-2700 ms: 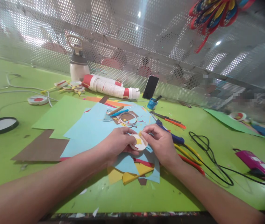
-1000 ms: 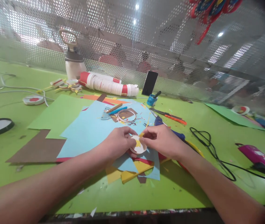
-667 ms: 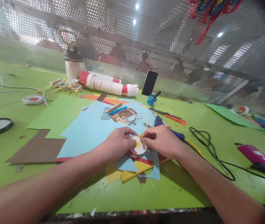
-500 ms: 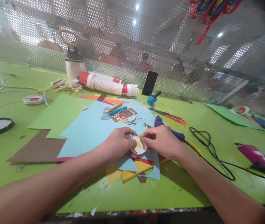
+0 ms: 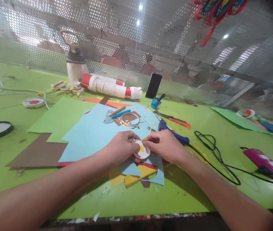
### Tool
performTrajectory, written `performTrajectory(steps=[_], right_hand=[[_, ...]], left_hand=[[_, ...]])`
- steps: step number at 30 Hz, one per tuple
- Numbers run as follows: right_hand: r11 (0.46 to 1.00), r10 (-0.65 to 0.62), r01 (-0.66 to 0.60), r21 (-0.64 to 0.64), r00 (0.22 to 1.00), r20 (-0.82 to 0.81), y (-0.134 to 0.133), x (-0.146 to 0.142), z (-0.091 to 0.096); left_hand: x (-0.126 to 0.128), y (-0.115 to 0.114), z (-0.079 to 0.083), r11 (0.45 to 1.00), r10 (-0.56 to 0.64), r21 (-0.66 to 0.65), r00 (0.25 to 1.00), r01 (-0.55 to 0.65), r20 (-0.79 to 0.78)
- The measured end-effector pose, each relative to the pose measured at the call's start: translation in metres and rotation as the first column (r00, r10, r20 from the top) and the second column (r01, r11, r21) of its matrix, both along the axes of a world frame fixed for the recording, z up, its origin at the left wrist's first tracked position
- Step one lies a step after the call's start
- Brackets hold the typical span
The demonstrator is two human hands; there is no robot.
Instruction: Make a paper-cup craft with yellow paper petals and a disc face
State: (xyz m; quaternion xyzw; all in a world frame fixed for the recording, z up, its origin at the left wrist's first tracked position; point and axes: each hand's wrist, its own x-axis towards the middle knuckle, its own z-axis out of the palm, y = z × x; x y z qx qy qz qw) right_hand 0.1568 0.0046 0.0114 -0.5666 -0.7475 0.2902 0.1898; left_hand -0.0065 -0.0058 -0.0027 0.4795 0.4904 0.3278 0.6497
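Note:
Between finger and thumb, my left hand (image 5: 124,146) grips a small white paper disc (image 5: 141,154) by its left side, face up above the papers. A yellow paper shape (image 5: 141,147) lies on the disc's face. At the disc's upper right edge, my right hand (image 5: 164,144) is closed in a pinch on a small yellow paper piece (image 5: 145,139), only part of which shows. Under both hands are light blue sheets (image 5: 88,141) and a folded yellow paper (image 5: 132,180). Just behind my right hand lies a blue glue gun (image 5: 172,132).
A ring (image 5: 138,119), a protractor (image 5: 107,117) and pens lie on the blue sheet. An orange-handled cutter (image 5: 179,123), blue paint jar (image 5: 156,103) and phone (image 5: 153,85) are behind. Black cable (image 5: 219,157) loops at right. A paper-cup tube (image 5: 112,88) and sprayer (image 5: 76,65) stand farther back.
The hands and disc stay almost in the same pose. The whole view shifts very slightly; nothing has been let go or picked up.

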Motion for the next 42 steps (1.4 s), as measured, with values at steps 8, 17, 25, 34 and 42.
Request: performTrajectory(steps=[8, 17, 25, 34, 42], right_hand=[[1.0, 0.01, -0.01, 0.0, 1.0, -0.018, 0.0005, 0.0001, -0.0007], [0.999, -0.003, 0.0, -0.038, 0.998, -0.059, -0.0007, 0.0003, -0.0017], [0.998, -0.016, 0.013, -0.059, 0.998, -0.056, 0.0005, -0.0002, 0.0012], [0.993, -0.01, -0.003, -0.115, 0.994, -0.111, 0.0029, 0.0047, -0.0027], [0.999, -0.032, 0.03, -0.034, 0.998, -0.057, 0.002, 0.0059, -0.0013]], left_hand=[[0.0, 0.0004, 0.0007, 1.0, 0.0, -0.014, 1.0, 0.0, 0.021], [-0.0007, 0.0008, -0.0008, 1.0, -0.008, -0.007, 1.0, 0.008, 0.008], [-0.0011, 0.0001, 0.0012, 0.999, -0.002, -0.035, 0.999, 0.004, 0.034], [-0.0015, 0.0002, 0.0023, 0.999, 0.011, -0.051, 0.998, -0.008, 0.058], [-0.0016, -0.0003, 0.0038, 0.998, 0.003, -0.056, 0.997, 0.001, 0.071]])
